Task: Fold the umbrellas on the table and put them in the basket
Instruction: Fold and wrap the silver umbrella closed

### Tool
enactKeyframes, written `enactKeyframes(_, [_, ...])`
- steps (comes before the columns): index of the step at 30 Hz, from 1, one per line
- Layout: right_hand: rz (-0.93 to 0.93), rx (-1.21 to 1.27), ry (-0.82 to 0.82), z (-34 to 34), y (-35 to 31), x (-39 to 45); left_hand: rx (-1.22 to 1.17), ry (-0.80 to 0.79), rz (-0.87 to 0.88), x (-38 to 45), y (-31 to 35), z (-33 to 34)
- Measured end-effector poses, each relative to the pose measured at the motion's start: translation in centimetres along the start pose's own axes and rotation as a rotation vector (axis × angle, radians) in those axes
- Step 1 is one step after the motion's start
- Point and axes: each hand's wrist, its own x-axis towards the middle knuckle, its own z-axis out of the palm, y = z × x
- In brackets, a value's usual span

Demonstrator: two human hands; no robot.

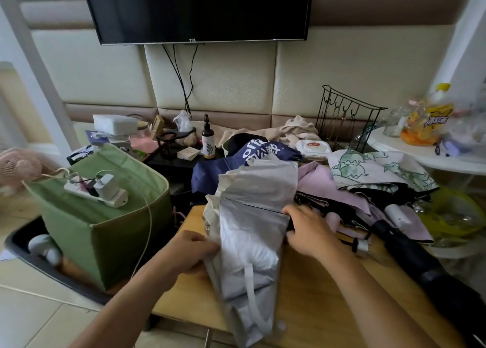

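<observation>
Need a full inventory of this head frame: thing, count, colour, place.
silver folding umbrella: 1, silver with cream edge, centre of table, in both hands
navy printed umbrella: 1, navy with white text, behind the silver one
pink fabric umbrella: 1, pale pink, right of centre
floral canopy umbrella: 1, white with green print, right rear
black collapsed umbrella: 1, black, right table edge
wooden table: 1, light wood
green fabric basket: 1, green, left of table
white power strip: 1, white, atop basket
wall-mounted television: 1, black, wall
left hand: grip on umbrella's left edge
right hand: grip on its right edge
</observation>
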Motion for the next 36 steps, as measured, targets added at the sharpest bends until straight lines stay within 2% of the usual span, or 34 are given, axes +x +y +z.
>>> enactKeyframes(1, [-0.006, -0.025, -0.078, 0.5, 0.7, 0.1, -0.078, 0.012, 0.032, 0.1, 0.1, -0.1])
enactKeyframes(3, [-0.033, 0.006, -0.086, 1.4, 1.5, 0.3, -0.249, 0.009, 0.097, 0.1, 0.5, -0.2])
enactKeyframes(7, [-0.147, 0.154, 0.09, 1.8, 1.8, 0.8, -0.471, -0.009, 0.152, -0.2, 1.5, -0.1])
enactKeyframes(13, [-0.24, 0.074, 0.35, -0.8, 1.3, 0.9, -0.722, 0.041, 0.22, 0.2, 1.4, -1.0])
enactKeyframes(15, [-0.274, 0.19, 0.343, -2.0, 1.2, 0.9, -0.749, 0.06, 0.227, 0.6, 1.5, -1.0])
enactKeyframes(17, [-0.266, 0.294, 0.222, -2.7, 1.5, 0.8, -0.755, 0.071, 0.211, 0.9, 1.5, -0.9])
enactKeyframes(20, [-0.244, 0.227, 0.006, -2.9, 1.9, 0.3, -0.72, 0.068, 0.182, 1.1, 1.3, -0.2])
enactKeyframes(22, [-0.237, 0.246, -0.049, -2.7, 2.1, -0.1, -0.701, 0.071, 0.162, 1.2, 1.2, 0.3])
enactKeyframes(29, [-0.229, 0.435, 0.106, -3.9, 3.0, -0.6, -0.7, 0.159, 0.154, 1.3, 1.3, 0.2])
enactKeyframes(33, [-0.199, 0.762, 0.105, -5.8, 2.4, -1.5, -0.649, 0.251, 0.215, 1.9, 0.8, 0.1])
enactKeyframes(36, [-0.146, 0.958, 0.086, -6.3, 2.2, -2.0, -0.585, 0.199, 0.253, 1.3, 1.1, -0.3])
